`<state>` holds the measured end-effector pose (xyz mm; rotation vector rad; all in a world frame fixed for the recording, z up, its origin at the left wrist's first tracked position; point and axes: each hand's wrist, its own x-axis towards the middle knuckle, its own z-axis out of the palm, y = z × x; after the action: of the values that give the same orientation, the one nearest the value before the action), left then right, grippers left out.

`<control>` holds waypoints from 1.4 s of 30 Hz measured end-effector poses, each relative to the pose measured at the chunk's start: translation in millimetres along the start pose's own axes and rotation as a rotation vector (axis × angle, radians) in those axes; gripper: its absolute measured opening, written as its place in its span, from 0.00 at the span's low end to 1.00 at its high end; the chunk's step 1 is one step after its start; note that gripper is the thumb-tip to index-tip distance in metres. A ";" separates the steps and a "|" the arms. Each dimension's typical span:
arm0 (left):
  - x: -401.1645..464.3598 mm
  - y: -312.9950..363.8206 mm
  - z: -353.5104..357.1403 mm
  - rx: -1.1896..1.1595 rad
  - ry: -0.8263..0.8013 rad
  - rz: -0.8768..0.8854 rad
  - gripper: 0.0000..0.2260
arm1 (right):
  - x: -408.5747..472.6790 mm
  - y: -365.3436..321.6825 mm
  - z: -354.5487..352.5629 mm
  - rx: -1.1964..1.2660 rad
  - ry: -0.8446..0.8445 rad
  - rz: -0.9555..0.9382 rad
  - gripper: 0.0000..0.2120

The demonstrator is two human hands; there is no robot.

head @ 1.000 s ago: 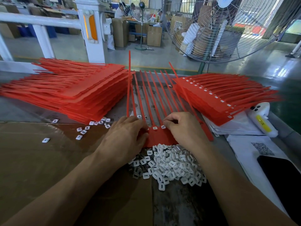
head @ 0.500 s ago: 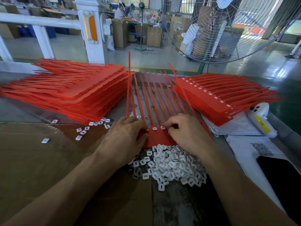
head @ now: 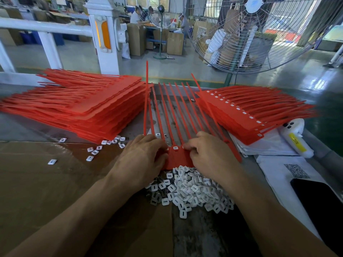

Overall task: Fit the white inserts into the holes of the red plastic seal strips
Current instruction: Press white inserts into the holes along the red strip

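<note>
Closest in, the heap of white inserts (head: 193, 190) sits on the surface just under both wrists. Right behind it, the left hand (head: 141, 160) and right hand (head: 209, 154) press curled fingers on the red seal sheet (head: 178, 156), but I can't tell if either pinches an insert. Compared with a second ago only one seated insert (head: 175, 148) shows between them instead of two, so the right hand's probably fitting the next hole. Further right, a white tube's (head: 295, 138) yellow label reads something like "S012"; the QR paper's (head: 297, 171) too blurry.
</note>
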<state>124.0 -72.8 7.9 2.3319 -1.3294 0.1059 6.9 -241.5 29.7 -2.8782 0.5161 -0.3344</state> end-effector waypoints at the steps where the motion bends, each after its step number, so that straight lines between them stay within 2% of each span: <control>1: -0.1 0.0 -0.1 -0.002 0.003 0.002 0.14 | -1.4 1.5 0.6 0.032 0.011 0.008 0.16; 6: -0.1 -0.9 0.2 -0.005 0.001 0.004 0.14 | -4.2 7.7 1.4 0.115 0.019 0.016 0.16; 15: -1.0 0.0 -0.1 -0.002 0.020 0.015 0.14 | -2.4 9.5 1.7 0.057 -0.040 -0.022 0.15; 21: -1.2 -0.9 -0.4 -0.012 0.019 0.016 0.14 | -8.4 18.8 -7.9 0.445 -0.177 -0.063 0.07; 29: -0.1 0.1 0.2 -0.006 0.020 0.015 0.14 | -12.6 22.3 -13.7 0.483 -0.345 -0.150 0.09; 34: 0.2 0.4 -0.2 -0.005 0.019 0.014 0.13 | -11.4 17.1 -11.5 0.452 -0.336 -0.208 0.09; 42: 0.2 1.0 -0.8 -0.017 0.014 0.015 0.14 | -12.2 15.5 -10.4 0.474 -0.246 -0.180 0.03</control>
<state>123.4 -73.1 9.0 2.3035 -1.3355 0.1156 -11.8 -252.9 33.9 -2.4563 0.1113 -0.1049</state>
